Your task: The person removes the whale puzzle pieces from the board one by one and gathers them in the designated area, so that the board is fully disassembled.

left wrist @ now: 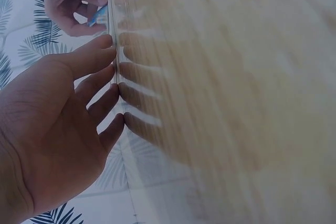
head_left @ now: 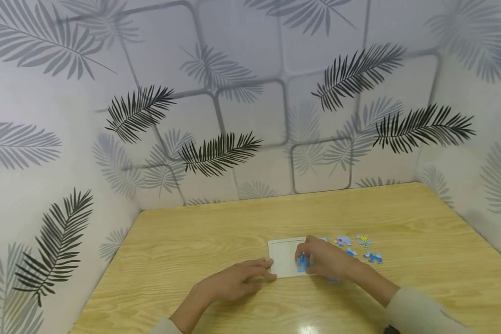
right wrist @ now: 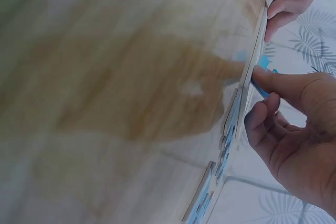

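A blue puzzle piece (head_left: 302, 263) is pinched between the thumb and fingers of my right hand (head_left: 329, 258), over the right part of a white puzzle tray (head_left: 283, 260). In the right wrist view the blue piece (right wrist: 261, 80) is tilted, its lower edge right at the tray. My left hand (head_left: 239, 279) rests at the tray's left edge, thumb and fingertips touching the rim. The left wrist view shows this hand (left wrist: 68, 108) with its fingers loosely extended and its fingertips on the table.
Several loose puzzle pieces lie on the wooden table (head_left: 192, 241) to the right of the tray, among them one with a yellow flower (head_left: 363, 239) and a blue-and-white one (head_left: 373, 257). Behind the table stands a leaf-patterned wall (head_left: 254, 116).
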Motion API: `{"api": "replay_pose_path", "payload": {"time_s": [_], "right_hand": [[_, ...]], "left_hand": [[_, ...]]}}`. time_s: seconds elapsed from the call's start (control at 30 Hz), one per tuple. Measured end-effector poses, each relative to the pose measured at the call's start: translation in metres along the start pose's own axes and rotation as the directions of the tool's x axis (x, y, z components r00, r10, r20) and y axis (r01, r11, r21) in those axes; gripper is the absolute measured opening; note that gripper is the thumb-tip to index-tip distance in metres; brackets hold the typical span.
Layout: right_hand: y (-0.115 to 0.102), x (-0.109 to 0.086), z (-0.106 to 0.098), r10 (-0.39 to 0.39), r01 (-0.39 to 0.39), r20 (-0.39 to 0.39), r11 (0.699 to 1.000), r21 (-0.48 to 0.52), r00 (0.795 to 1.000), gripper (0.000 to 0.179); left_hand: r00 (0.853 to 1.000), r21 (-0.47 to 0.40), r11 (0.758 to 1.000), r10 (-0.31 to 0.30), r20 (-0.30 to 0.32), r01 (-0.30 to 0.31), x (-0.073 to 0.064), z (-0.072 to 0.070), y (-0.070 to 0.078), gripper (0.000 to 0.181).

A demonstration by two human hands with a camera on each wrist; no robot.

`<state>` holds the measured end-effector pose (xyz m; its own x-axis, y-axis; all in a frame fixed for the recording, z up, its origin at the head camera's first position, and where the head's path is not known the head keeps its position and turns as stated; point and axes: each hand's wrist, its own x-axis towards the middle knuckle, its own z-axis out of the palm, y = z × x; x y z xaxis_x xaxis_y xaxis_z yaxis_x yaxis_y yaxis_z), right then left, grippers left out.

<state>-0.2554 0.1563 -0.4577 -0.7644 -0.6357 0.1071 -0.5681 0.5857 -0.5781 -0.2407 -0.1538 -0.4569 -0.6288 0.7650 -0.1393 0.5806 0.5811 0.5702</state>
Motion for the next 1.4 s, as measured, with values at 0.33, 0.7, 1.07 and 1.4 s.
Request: {"api": "replay_pose_path", "payload": {"time_s": [0.33,0.7,1.07,1.4], "right_hand": [[0.007,-0.005,-0.01,-0.043,0.047,-0.027,0.98,0.191,0.999,0.019],[0.028,-0.04,-0.05,0.015,0.006,-0.132,0.987,0.16,0.991,0.011],[0.06,-0.089,-0.059,0.005,0.016,-0.159,0.991,0.132,0.987,0.015],[0.077,-0.118,-0.07,0.097,-0.09,-0.056,0.988,0.126,0.994,0.018]], "left_hand": [[1.0,-0.001,1.0,-0.01,0.004,0.01,0.001,0.0,0.001,0.038],[1.0,0.009,1.0,0.0,-0.007,0.0,0.0,0.0,0.001,0.038],[1.0,0.022,0.999,0.023,-0.012,-0.023,-0.001,-0.001,0.0,0.038],[1.0,0.035,0.999,0.027,-0.011,-0.027,0.0,0.0,0.001,0.038]]}}
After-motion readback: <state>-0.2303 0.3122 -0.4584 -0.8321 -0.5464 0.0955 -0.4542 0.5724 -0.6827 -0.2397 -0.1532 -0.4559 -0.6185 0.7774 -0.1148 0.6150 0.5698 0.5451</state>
